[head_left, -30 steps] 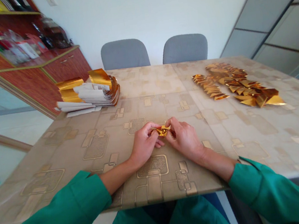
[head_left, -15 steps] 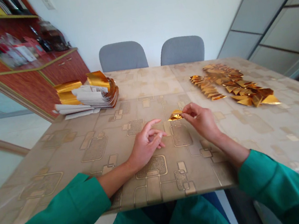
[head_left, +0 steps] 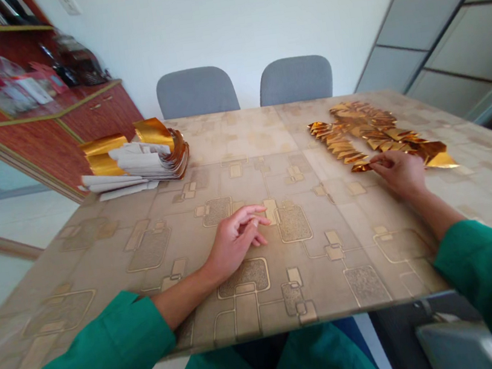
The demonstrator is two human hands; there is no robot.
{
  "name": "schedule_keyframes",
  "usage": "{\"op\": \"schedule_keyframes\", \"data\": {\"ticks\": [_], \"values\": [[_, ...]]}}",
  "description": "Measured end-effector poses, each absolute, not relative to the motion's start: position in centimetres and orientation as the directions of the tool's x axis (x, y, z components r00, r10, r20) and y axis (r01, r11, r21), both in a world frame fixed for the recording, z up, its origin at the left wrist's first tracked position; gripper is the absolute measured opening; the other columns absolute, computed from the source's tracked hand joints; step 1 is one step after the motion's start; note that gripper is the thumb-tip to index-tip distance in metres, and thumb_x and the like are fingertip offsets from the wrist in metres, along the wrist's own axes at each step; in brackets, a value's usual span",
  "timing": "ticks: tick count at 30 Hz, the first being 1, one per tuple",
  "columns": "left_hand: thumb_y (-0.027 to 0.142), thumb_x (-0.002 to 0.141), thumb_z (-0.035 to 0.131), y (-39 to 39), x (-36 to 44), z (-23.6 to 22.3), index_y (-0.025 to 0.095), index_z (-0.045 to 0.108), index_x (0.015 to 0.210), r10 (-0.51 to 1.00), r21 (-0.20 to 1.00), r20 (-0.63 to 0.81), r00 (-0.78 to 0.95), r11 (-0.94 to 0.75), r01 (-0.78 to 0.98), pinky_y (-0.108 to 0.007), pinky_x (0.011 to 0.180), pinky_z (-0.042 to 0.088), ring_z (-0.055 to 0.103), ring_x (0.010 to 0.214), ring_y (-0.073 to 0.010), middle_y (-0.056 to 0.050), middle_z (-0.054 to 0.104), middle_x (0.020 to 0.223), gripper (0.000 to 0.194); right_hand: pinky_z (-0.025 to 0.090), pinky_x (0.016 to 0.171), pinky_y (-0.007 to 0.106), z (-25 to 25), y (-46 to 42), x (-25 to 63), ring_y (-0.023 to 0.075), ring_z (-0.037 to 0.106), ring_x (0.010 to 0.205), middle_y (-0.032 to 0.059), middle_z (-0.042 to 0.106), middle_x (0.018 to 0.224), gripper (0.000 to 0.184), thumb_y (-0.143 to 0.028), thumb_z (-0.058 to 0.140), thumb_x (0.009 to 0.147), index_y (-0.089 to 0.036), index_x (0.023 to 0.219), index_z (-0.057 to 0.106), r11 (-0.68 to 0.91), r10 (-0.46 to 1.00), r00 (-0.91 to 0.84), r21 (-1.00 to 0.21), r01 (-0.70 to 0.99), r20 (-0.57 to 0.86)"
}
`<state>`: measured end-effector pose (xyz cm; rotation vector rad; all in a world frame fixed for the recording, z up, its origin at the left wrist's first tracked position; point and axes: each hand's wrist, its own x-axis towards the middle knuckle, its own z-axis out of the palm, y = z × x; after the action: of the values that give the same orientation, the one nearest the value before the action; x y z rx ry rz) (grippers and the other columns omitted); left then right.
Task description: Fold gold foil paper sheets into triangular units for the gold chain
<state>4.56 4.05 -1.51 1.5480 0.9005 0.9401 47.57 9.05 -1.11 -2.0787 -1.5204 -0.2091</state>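
Right hand (head_left: 403,174): pinching one folded gold piece (head_left: 361,166) between nearly closed fingertips, holding it at the near end of the left row of gold pieces (head_left: 336,141); contact with the patterned tablecloth (head_left: 247,193) is not showing clearly. Step, by judgement: positioning the piece; any release is calling for level fingers, sparing the neighbouring folds. Left hand (head_left: 231,244): lying half-open, gripping nothing. Gold-and-white sheets (head_left: 144,160): lying stacked at far left.
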Motion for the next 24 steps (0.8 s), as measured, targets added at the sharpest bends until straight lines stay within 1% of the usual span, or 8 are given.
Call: {"op": "schedule_keyframes", "data": {"ticks": [2,6,11,16,19,24], "values": [[0.033,0.096,0.052,4.0,4.5,-1.5,0.014,0.06,0.116,0.907,0.987,0.102,0.408,-0.145,0.075,-0.02,0.057,0.053,0.068,0.061,-0.0091,-0.008,0.072,0.101,0.028,0.033,0.06,0.028,-1.1,9.4,47.3,0.0156,0.052,0.065,0.0045,0.067,0.075,0.022,-0.026,0.067,0.079,-0.016,0.096,0.077,-0.243,0.828,0.373,-0.33,0.912,0.419],[0.032,0.095,0.052,4.0,4.5,-1.5,0.014,0.061,0.113,0.907,0.986,0.103,0.409,-0.147,0.076,-0.019,0.057,0.053,0.068,0.061,-0.009,-0.008,0.072,0.1,0.027,0.033,0.06,0.026,-1.0,9.9,47.1,0.0163,0.054,0.068,0.0042,0.068,0.077,0.02,-0.029,0.066,0.082,-0.019,0.096,0.076,-0.298,0.836,0.399,-0.298,0.907,0.377],[0.031,0.094,0.052,4.0,4.5,-1.6,0.013,0.063,0.11,0.906,0.986,0.106,0.409,-0.148,0.071,-0.02,0.057,0.053,0.068,0.061,-0.0092,-0.008,0.073,0.1,0.026,0.031,0.06,0.028,-0.7,10.3,47.0,0.0187,0.057,0.077,0.0061,0.073,0.091,0.021,-0.032,0.064,0.086,-0.022,0.101,0.075,-0.371,0.83,0.438,-0.245,0.896,0.345],[0.031,0.094,0.052,4.1,4.6,-1.6,0.013,0.064,0.109,0.907,0.984,0.112,0.405,-0.158,0.081,-0.02,0.056,0.053,0.069,0.061,-0.0098,-0.009,0.073,0.099,0.026,0.029,0.06,0.03,-0.5,10.7,46.4,0.021,0.059,0.083,0.0082,0.073,0.099,0.024,-0.035,0.062,0.087,-0.024,0.105,0.073,-0.421,0.837,0.46,-0.191,0.887,0.295],[0.031,0.094,0.053,4.1,4.5,-1.7,0.013,0.065,0.108,0.907,0.983,0.118,0.405,-0.164,0.08,-0.02,0.056,0.054,0.069,0.061,-0.0098,-0.008,0.074,0.099,0.025,0.03,0.061,0.03,-0.4,10.5,46.0,0.0216,0.06,0.084,0.0079,0.073,0.1,0.028,-0.037,0.06,0.088,-0.026,0.111,0.07,-0.441,0.839,0.469,-0.16,0.883,0.275],[0.03,0.094,0.053,4.1,4.5,-1.8,0.014,0.065,0.107,0.902,0.98,0.136,0.411,-0.183,0.077,-0.02,0.056,0.054,0.069,0.061,-0.0097,-0.008,0.074,0.098,0.024,0.03,0.059,0.029,0.2,9.7,45.4,0.021,0.061,0.082,0.0056,0.072,0.094,0.032,-0.036,0.057,0.088,-0.027,0.117,0.065,-0.435,0.857,0.446,-0.103,0.895,0.259]]}}
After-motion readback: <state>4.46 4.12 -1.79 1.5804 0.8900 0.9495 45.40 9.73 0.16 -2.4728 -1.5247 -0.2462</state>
